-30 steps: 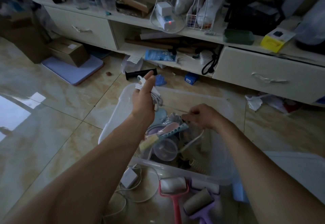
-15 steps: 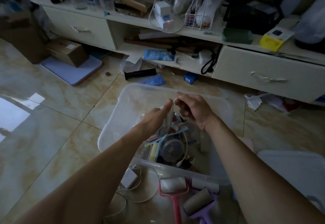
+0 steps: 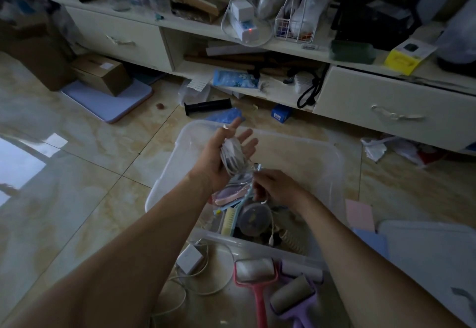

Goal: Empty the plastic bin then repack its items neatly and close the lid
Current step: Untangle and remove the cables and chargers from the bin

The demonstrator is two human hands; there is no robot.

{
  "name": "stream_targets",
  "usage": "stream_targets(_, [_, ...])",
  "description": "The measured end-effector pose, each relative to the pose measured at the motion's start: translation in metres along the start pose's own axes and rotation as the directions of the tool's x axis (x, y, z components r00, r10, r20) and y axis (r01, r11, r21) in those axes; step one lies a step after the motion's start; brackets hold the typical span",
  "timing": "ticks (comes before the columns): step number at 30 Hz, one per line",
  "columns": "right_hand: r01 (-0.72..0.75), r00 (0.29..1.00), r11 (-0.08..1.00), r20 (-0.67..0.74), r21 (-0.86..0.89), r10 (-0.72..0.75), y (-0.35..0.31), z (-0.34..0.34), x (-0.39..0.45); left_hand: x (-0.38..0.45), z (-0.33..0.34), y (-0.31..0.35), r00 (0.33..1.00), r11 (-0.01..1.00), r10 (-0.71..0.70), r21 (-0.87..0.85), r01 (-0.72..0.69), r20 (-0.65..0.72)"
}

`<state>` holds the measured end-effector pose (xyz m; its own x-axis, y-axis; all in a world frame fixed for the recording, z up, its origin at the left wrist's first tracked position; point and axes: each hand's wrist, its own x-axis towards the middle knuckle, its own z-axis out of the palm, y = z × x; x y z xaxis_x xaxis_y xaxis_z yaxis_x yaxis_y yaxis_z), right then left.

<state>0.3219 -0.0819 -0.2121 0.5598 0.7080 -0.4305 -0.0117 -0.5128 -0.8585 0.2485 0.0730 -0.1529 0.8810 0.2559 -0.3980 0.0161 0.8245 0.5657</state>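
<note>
Head view: our left hand carries coiled white cable, fingers straight; right hand pinches its tail. We'd wind snugly before binning.

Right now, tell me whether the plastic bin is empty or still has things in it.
Not empty. The plastic bin still holds a brush, a round container and other small items at its near end.

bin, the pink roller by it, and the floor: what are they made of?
Bin: looks like translucent, frosted plastic; the floor pattern shows through its wall.
Pink roller: handle looks like smooth moulded plastic; the white roll may be sticky paper, unclear in this light.
Floor: probably glazed ceramic or polished stone tile; marbled beige, grout lines, mirror-like window reflection.
</note>
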Motion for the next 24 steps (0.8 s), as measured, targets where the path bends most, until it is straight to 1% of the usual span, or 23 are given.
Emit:
stream_targets(1, [-0.026, 0.997, 0.996, 0.076, -0.081, 0.032, 0.0, 0.003, 0.001, 0.002, -0.003, -0.001, 0.998, 0.999, 0.038, 0.026, -0.036, -0.057])
stream_targets(3, [-0.047, 0.972, 0.968, 0.212, -0.245, 0.101, 0.0, 0.007, 0.006, 0.002, -0.007, -0.004, 0.983, 0.991, 0.083, 0.114, -0.064, -0.166])
stream_targets(4, [-0.034, 0.954, 0.953, 0.273, -0.301, 0.121, -0.005, 0.009, 0.007, 0.0, -0.008, -0.007, 0.97, 0.985, 0.112, 0.151, -0.081, -0.213])
stream_targets(5, [-0.025, 0.943, 0.941, 0.304, -0.337, 0.134, -0.01, 0.01, 0.006, -0.001, -0.008, -0.009, 0.956, 0.978, 0.148, 0.181, -0.104, -0.252])
stream_targets(7, [-0.007, 0.947, 0.927, 0.296, -0.375, 0.127, -0.022, 0.012, 0.005, -0.003, -0.007, -0.011, 0.916, 0.958, 0.242, 0.228, -0.174, -0.32])
stream_targets(8, [-0.01, 0.951, 0.913, 0.277, -0.407, 0.134, -0.03, 0.011, 0.002, -0.003, -0.008, -0.013, 0.893, 0.937, 0.295, 0.285, -0.201, -0.341])
stream_targets(9, [-0.013, 0.956, 0.892, 0.255, -0.451, 0.143, -0.039, 0.01, 0.001, -0.002, -0.01, -0.015, 0.869, 0.9, 0.354, 0.379, -0.217, -0.344])
stream_targets(10, [-0.009, 0.961, 0.854, 0.232, -0.52, 0.151, -0.048, 0.009, -0.001, -0.001, -0.014, -0.016, 0.846, 0.839, 0.417, 0.499, -0.217, -0.333])
stream_targets(11, [0.013, 0.965, 0.804, 0.218, -0.595, 0.145, -0.057, 0.007, -0.003, 0.001, -0.017, -0.017, 0.818, 0.745, 0.485, 0.636, -0.203, -0.308])
stream_targets(12, [0.034, 0.97, 0.75, 0.202, -0.661, 0.134, -0.064, 0.004, -0.005, 0.001, -0.021, -0.016, 0.793, 0.627, 0.545, 0.76, -0.169, -0.273])
stream_targets(13, [0.05, 0.978, 0.719, 0.181, -0.694, 0.108, -0.07, 0.002, -0.005, 0.001, -0.024, -0.016, 0.781, 0.516, 0.581, 0.846, -0.136, -0.229])
stream_targets(14, [0.062, 0.982, 0.709, 0.171, -0.703, 0.084, -0.076, -0.002, -0.006, 0.001, -0.028, -0.016, 0.788, 0.418, 0.588, 0.903, -0.102, -0.183])
stream_targets(16, [0.113, 0.981, 0.719, 0.192, -0.686, 0.028, -0.084, -0.009, -0.005, 0.0, -0.032, -0.017, 0.837, 0.223, 0.534, 0.975, -0.008, -0.115])
stream_targets(17, [0.147, 0.981, 0.723, 0.195, -0.675, -0.016, -0.086, -0.012, -0.005, -0.001, -0.033, -0.018, 0.867, 0.14, 0.484, 0.988, 0.059, -0.12])
stream_targets(18, [0.184, 0.98, 0.72, 0.186, -0.67, -0.076, -0.087, -0.015, -0.005, -0.001, -0.035, -0.019, 0.89, 0.103, 0.426, 0.986, 0.131, -0.162])
stream_targets(19, [0.227, 0.974, 0.713, 0.168, -0.664, -0.154, -0.087, -0.018, -0.005, -0.003, -0.034, -0.019, 0.91, 0.128, 0.351, 0.974, 0.186, -0.22])
stream_targets(20, [0.272, 0.961, 0.711, 0.144, -0.648, -0.236, -0.084, -0.021, -0.004, -0.006, -0.031, -0.018, 0.933, 0.23, 0.246, 0.951, 0.207, -0.262])
stream_targets(21, [0.307, 0.945, 0.724, 0.11, -0.618, -0.308, -0.08, -0.024, -0.003, -0.009, -0.03, -0.017, 0.955, 0.363, 0.12, 0.908, 0.21, -0.27])
stream_targets(22, [0.333, 0.929, 0.745, 0.065, -0.577, -0.364, -0.076, -0.027, -0.002, -0.013, -0.029, -0.014, 0.973, 0.476, -0.016, 0.854, 0.212, -0.232])
stream_targets(23, [0.346, 0.916, 0.767, 0.017, -0.54, -0.401, -0.072, -0.03, 0.0, -0.017, -0.029, -0.012, 0.974, 0.558, -0.153, 0.799, 0.225, -0.167])
stream_targets(24, [0.356, 0.905, 0.787, -0.025, -0.504, -0.425, -0.068, -0.032, 0.002, -0.02, -0.03, -0.011, 0.957, 0.618, -0.273, 0.745, 0.252, -0.097])
